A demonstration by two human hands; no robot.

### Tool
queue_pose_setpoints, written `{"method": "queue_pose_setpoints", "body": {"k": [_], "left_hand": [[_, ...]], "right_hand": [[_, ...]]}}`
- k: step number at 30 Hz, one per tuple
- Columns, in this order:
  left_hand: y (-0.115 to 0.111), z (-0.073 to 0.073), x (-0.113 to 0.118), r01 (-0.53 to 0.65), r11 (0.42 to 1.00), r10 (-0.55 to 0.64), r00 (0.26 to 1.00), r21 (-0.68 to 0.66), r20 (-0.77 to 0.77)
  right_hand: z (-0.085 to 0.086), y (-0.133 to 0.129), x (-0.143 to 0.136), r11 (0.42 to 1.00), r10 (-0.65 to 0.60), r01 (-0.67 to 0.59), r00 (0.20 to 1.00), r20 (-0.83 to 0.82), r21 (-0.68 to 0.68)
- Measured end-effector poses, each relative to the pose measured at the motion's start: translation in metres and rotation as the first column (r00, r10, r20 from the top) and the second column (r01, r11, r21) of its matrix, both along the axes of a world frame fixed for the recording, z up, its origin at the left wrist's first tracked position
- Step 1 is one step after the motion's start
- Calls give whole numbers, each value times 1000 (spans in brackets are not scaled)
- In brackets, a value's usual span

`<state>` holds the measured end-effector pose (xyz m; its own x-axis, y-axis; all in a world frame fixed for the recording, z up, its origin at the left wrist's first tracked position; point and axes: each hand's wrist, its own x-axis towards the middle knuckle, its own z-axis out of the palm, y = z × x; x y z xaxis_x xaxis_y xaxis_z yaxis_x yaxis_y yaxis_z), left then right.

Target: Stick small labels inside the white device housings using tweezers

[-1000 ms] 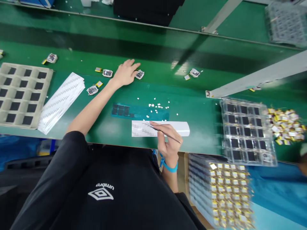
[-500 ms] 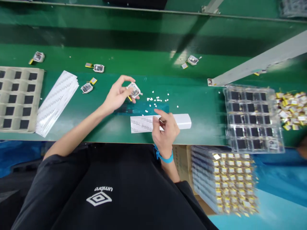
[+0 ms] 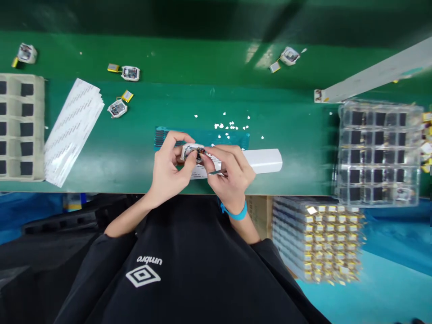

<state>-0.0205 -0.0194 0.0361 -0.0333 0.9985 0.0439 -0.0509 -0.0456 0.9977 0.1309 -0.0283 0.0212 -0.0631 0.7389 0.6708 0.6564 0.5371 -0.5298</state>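
Observation:
Near the front of the green table, my left hand (image 3: 172,168) grips a small white device (image 3: 188,152) with its circuitry facing up. My right hand (image 3: 231,173) meets it from the right, thumb and index finger at the device's edge. A thin metal tool (image 3: 218,171), like tweezers, lies in the right hand's grasp. Beneath the hands is a printed white strip (image 3: 199,173), partly covered, beside a plain white strip (image 3: 265,161). Behind them lies a teal film (image 3: 162,135), and small white bits (image 3: 222,126) are scattered around it.
Three devices with yellow batteries (image 3: 117,108) lie at the left, one more (image 3: 289,56) at the back right. Printed sheets (image 3: 74,130) lie beside a beige tray (image 3: 39,130). A clear tray (image 3: 380,153) sits right, below a white post (image 3: 371,76); stacked trays (image 3: 317,243) stand below the table edge.
My left hand has moved down and right with the device. My right hand has come up to it, so both hands now meet at the device. The view has shifted.

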Motion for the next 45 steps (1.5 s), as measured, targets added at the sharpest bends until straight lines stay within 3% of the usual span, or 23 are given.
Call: {"method": "queue_pose_setpoints", "body": {"k": [4, 8, 12, 14, 19, 24, 28, 35, 40, 42, 45], "left_hand": [[-10, -6, 5, -34, 999, 35, 995, 9, -98], [-15, -11, 3, -31, 997, 49, 965, 76, -256], [-15, -18, -1, 13, 997, 11, 950, 74, -312], [-16, -22, -1, 7, 999, 6, 961, 44, -278], [-19, -31, 0, -28, 997, 16, 987, -73, -161], [-13, -30, -4, 105, 974, -97, 994, -199, 49], [-8, -24, -7, 154, 954, -106, 976, -258, 192], [-12, -20, -6, 131, 960, -98, 985, -247, 142], [-11, -24, -8, 118, 966, -83, 985, -232, 154], [-12, -25, -9, 120, 967, -85, 984, -226, 158], [-13, -26, -9, 125, 970, -101, 987, -210, 122]], "right_hand": [[-2, -5, -4, 997, -73, 73, 994, 84, 5], [-1, -6, 0, 995, 17, -4, 991, 135, -96], [3, -5, 15, 981, 117, -57, 935, 336, -183], [4, -3, 23, 964, 187, -103, 918, 350, -246], [-3, 3, 30, 928, 282, -229, 947, 153, -294], [-9, 4, 20, 959, 193, -161, 974, 118, -233], [-10, -2, 18, 995, 87, -65, 947, 311, -80], [-17, -8, 22, 998, 59, -61, 873, 485, -12], [-13, 6, 27, 985, -107, 155, 886, 451, -71], [-9, 9, 31, 985, -55, 124, 878, 475, -116], [-4, 9, 35, 993, 86, -27, 820, 566, -111]]}}
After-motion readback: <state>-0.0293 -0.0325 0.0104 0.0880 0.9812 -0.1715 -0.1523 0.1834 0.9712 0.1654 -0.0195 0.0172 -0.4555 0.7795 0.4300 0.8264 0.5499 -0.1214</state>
